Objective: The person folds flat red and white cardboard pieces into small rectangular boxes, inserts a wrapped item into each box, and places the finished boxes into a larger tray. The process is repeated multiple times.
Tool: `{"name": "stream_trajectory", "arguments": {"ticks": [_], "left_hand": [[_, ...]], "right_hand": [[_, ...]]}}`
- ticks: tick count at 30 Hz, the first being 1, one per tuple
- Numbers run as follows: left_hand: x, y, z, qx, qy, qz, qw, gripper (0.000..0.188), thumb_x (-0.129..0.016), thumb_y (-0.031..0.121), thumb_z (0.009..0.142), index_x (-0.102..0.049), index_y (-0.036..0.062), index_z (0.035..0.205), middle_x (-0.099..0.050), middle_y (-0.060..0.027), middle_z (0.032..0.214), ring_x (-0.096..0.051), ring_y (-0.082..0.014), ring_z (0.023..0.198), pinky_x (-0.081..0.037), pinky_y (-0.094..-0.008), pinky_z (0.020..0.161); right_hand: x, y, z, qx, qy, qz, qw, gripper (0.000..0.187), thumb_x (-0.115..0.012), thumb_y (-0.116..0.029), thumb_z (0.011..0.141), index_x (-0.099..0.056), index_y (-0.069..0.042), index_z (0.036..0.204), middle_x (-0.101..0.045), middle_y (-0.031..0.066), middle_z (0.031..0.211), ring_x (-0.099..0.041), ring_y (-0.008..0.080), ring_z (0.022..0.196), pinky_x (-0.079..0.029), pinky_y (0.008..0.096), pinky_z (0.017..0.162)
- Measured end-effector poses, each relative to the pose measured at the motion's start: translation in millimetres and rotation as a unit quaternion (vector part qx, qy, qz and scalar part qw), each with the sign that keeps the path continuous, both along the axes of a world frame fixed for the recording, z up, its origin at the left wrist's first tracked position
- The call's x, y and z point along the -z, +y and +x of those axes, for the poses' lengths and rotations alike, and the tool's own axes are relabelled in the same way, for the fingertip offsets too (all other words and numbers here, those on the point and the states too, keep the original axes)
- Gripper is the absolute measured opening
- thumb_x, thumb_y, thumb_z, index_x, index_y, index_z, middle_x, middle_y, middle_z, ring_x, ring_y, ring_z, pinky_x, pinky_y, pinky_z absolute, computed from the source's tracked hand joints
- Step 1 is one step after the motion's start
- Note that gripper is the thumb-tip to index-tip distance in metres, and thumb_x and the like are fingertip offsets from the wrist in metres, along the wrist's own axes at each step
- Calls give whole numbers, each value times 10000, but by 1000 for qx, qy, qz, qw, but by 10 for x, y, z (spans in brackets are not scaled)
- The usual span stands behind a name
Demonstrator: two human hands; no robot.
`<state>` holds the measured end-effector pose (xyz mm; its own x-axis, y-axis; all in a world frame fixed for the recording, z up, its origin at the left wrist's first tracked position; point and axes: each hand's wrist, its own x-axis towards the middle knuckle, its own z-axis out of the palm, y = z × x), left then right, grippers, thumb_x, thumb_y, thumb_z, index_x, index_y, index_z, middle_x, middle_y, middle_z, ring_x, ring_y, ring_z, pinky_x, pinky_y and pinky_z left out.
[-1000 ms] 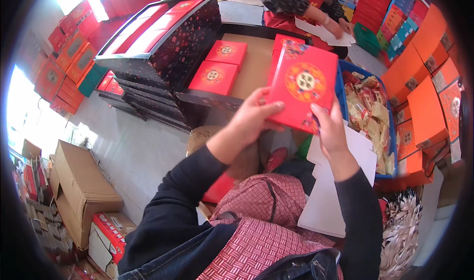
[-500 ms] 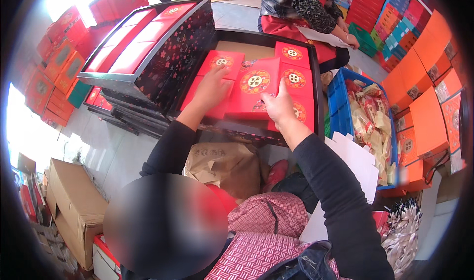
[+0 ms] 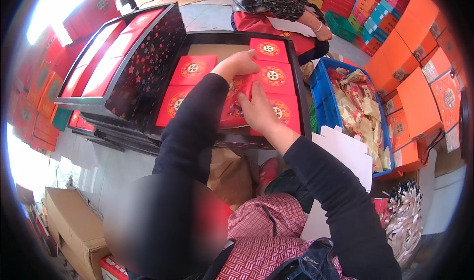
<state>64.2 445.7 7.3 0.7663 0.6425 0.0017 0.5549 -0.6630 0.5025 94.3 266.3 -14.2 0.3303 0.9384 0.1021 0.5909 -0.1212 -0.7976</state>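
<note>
Red and tilted, the held box (image 3: 233,107) is partly inside the black tray (image 3: 299,85), between two patterned boxes (image 3: 192,69) on the left and a column of three (image 3: 273,76) on the right. The right hand (image 3: 261,110) pinches its right edge between thumb and fingers; the left hand (image 3: 239,65) bends over its far end, its fingers too hidden to tell their grip. Right of the tray, a blue crate (image 3: 323,90) holds wrapped packets (image 3: 363,102).
</note>
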Motion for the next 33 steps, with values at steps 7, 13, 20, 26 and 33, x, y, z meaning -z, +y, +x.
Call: {"name": "stream_trajectory", "arguments": {"ticks": [7,13,20,26,33], "left_hand": [[204,92,-76,8,1,-34,999,357,-715,219,694,-655,69,1012,-685,-151,948,-640,-255,906,-488,-333,794],[200,166,-113,22,-31,-78,996,267,-715,198,690,-677,69,920,-685,-107,870,-635,-206,865,-483,-324,760],[114,301,-153,109,-21,-113,987,227,-662,204,733,-663,82,925,-668,-77,872,-612,-176,819,-482,-315,744],[44,262,-172,135,-40,-113,984,194,-623,130,737,-621,53,915,-643,-41,869,-581,-128,874,-454,-272,793],[174,322,-104,142,-42,-65,987,236,-641,160,732,-629,44,937,-663,-121,919,-618,-240,900,-465,-313,804]], "right_hand": [[119,-394,269,-168,-182,219,944,93,-647,-152,750,-654,-61,731,-592,89,830,-563,286,855,-443,403,781],[47,-444,351,-319,-208,196,904,179,-668,-270,798,-679,-91,780,-581,79,878,-569,267,875,-426,413,770],[-31,-456,317,-314,-322,117,886,265,-621,-374,845,-687,-117,861,-572,113,908,-597,272,875,-434,422,766],[76,-436,370,-265,-321,185,890,213,-614,-317,809,-684,-120,767,-576,95,741,-621,278,706,-474,426,649],[157,-412,489,-235,-296,247,892,135,-628,-239,723,-694,-122,719,-582,90,687,-618,278,635,-494,421,615]]}}
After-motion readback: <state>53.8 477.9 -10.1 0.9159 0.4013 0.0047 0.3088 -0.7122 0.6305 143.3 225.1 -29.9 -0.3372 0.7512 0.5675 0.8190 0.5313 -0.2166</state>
